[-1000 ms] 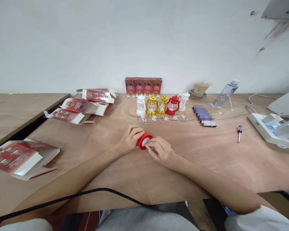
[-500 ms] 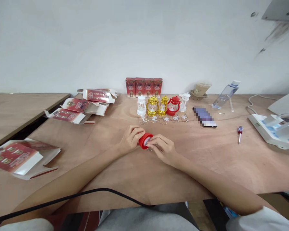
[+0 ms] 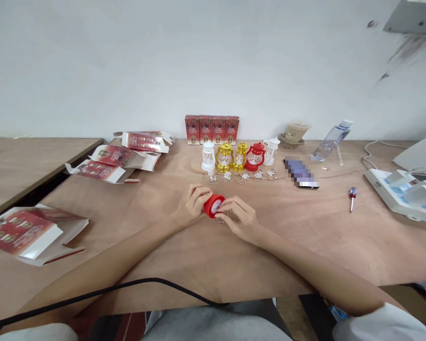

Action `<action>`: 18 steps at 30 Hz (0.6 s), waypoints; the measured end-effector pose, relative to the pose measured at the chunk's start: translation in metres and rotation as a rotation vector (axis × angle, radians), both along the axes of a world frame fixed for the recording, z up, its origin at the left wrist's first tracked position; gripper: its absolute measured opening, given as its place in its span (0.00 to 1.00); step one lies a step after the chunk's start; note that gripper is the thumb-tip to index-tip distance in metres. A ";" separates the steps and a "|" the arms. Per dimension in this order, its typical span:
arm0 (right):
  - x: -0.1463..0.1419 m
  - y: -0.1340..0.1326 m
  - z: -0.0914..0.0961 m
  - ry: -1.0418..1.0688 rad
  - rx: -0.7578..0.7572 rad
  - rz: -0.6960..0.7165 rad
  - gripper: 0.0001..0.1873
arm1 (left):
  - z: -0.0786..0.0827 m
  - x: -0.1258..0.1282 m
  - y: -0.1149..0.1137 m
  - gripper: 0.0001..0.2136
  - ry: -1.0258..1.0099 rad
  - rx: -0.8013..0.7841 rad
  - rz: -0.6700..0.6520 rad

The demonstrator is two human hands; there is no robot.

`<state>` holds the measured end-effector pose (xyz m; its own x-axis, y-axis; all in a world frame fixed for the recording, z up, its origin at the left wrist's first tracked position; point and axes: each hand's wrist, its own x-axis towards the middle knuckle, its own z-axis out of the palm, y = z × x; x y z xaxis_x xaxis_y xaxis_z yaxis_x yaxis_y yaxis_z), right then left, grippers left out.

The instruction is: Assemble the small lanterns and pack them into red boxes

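My left hand (image 3: 191, 207) is wrapped round a small red lantern (image 3: 209, 207), which lies on its side with its pale round underside turned to the right. Thumb and forefinger of my right hand (image 3: 243, 220) are pinched together against that underside; whatever is between them is too small to make out. A bent wire piece (image 3: 220, 219) shows just below the lantern. Beyond my hands stand white lanterns (image 3: 208, 157), gold lanterns (image 3: 224, 158) and another red lantern (image 3: 254, 157). In front of them lies a row of wire handles with small white tags (image 3: 242, 178).
Red boxes (image 3: 212, 130) stand against the wall. Opened cartons (image 3: 104, 168) and another carton (image 3: 24, 232) lie at the left. To the right are a phone (image 3: 301, 173), a cup (image 3: 296, 132), a bottle (image 3: 332, 141), a screwdriver (image 3: 352, 196) and a power strip (image 3: 394, 194).
The red lantern has tilted slightly, and a little more of its pale underside shows. Both hands stay in nearly the same place.
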<state>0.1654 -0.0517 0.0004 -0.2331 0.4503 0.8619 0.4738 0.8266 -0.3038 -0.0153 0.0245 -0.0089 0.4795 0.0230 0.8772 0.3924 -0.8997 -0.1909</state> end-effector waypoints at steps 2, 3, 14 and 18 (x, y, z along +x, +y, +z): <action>0.000 0.001 0.000 0.000 -0.008 0.002 0.04 | 0.001 0.000 -0.001 0.14 0.009 -0.020 0.001; 0.000 0.001 0.000 0.009 -0.017 0.004 0.06 | 0.001 0.000 -0.001 0.13 0.010 -0.018 0.006; -0.004 0.003 -0.006 0.091 0.035 -0.129 0.06 | -0.001 0.002 0.000 0.13 -0.016 0.034 0.013; -0.001 0.005 -0.004 0.064 0.034 -0.138 0.04 | 0.000 0.001 -0.001 0.13 -0.019 0.049 0.022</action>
